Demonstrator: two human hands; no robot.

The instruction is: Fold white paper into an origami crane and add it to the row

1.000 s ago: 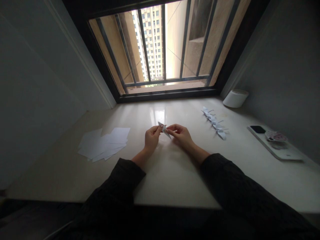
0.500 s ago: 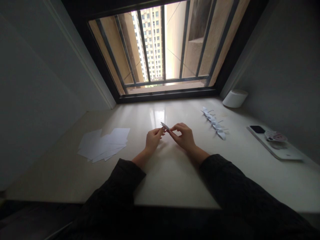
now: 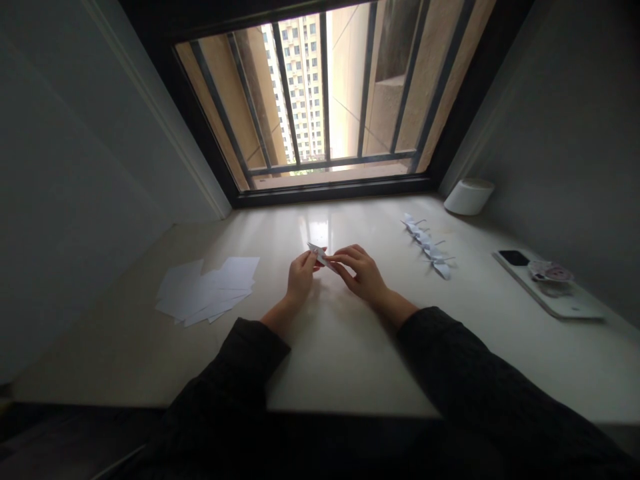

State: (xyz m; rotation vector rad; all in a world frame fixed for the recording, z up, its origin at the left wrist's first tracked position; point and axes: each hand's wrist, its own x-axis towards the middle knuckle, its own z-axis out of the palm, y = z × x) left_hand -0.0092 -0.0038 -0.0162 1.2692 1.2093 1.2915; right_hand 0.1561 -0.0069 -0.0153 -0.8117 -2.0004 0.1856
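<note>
A small folded piece of white paper [image 3: 317, 253] is held just above the pale table [image 3: 350, 347], in the middle of the view. My left hand [image 3: 301, 277] pinches it from the left with fingers closed. My right hand [image 3: 359, 271] grips its right end, fingers curled round it. Both hands meet at the paper. Dark sleeves cover both forearms.
A loose pile of white paper sheets [image 3: 207, 288] lies at the left. A row of several folded paper figures [image 3: 428, 245] stands at the right. A white round container [image 3: 469, 195] sits in the far right corner, and a phone on a white tray [image 3: 547, 283] lies by the right wall. A barred window [image 3: 325, 100] is ahead.
The folded paper has been turned and shifted slightly between my fingers; its tip now points up to the left. My right fingers have moved over it. The hands stay in the same place.
</note>
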